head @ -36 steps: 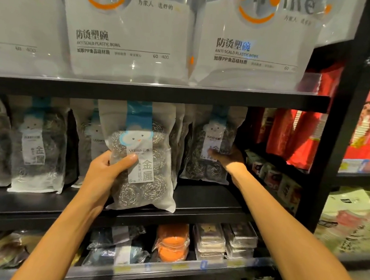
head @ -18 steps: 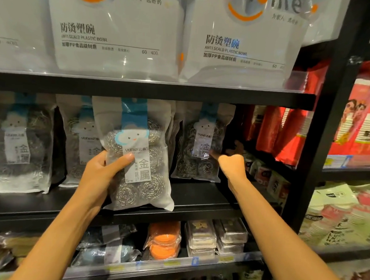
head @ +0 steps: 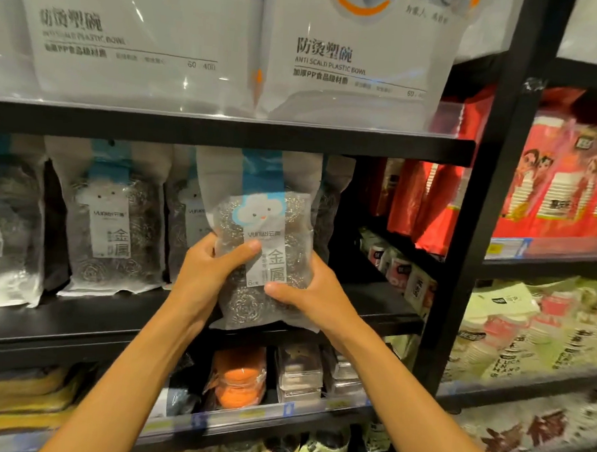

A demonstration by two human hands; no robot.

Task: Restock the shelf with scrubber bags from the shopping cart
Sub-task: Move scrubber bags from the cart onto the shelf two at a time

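Note:
A clear scrubber bag [head: 256, 202] with a blue cloud label and steel wool inside is upright at the front of the black middle shelf [head: 74, 320]. My left hand [head: 207, 269] grips its left side, thumb across the label. On the lower right side, my right hand [head: 306, 296] grips it with the thumb on the front. The bag's bottom edge sits at the shelf's front lip. More scrubber bags [head: 115, 228] stand in a row to the left and behind it. The shopping cart is out of view.
Large white plastic-bowl bags [head: 353, 54] fill the shelf above. A black upright post [head: 481, 237] bounds the bay on the right, with red cup packs [head: 555, 178] beyond. Orange sponges [head: 238, 379] and small boxes lie on the shelf below.
My right hand left the bag farther right on the shelf and came over to grip the held bag. The bag shifted right, in front of that spot.

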